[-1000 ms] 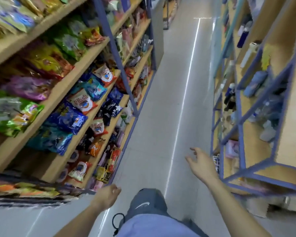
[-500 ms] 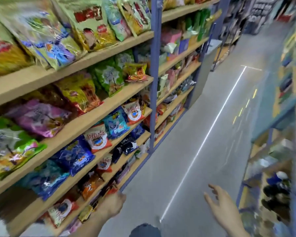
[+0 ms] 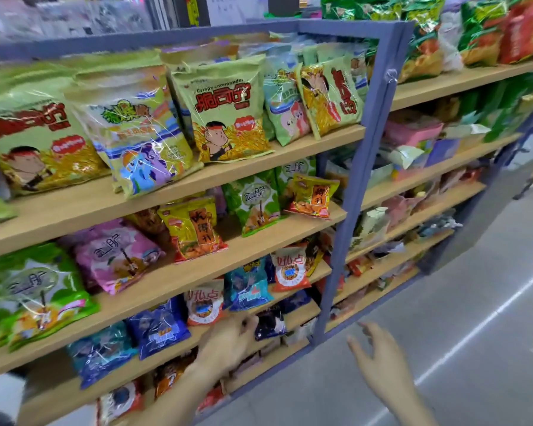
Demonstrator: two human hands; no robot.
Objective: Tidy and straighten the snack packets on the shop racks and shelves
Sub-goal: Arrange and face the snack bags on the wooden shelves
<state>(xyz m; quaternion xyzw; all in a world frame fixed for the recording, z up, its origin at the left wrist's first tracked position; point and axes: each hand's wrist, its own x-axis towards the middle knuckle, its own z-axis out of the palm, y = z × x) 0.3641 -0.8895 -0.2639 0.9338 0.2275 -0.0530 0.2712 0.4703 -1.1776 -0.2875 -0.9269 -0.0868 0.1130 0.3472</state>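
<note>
So a second ago the view was pointing down the aisle with both hands hanging over the floor; now it's swung round to face the rack (image 3: 370,167) head on, and the left hand has come up to the shelves. My read: walking's over, straightening is about to start on the lower rows.

Left to right from the hands: well up and left of the left hand (image 3: 228,342) there's a green packet (image 3: 34,293) and a pink packet (image 3: 117,256), both slumped back. Just left of the fingers (image 3: 246,325) a dark blue packet (image 3: 157,330) leans at a tilt. Right above them sits a white-and-orange packet (image 3: 203,304), and just to their right a small black packet (image 3: 270,324).

The left fingers are loosely curled and sit at the shelf edge (image 3: 173,352), close to that white-and-orange packet's bottom. Can't tell if they're actually touching it, it's blurry, but they don't look wrapped around anything.

The right hand (image 3: 382,364) hangs over the floor (image 3: 443,302), well clear of the rack, fingers spread wide, holding nothing.

The packets worth fixing are all up and left of the left hand, so that's probably where it goes to work.
</note>
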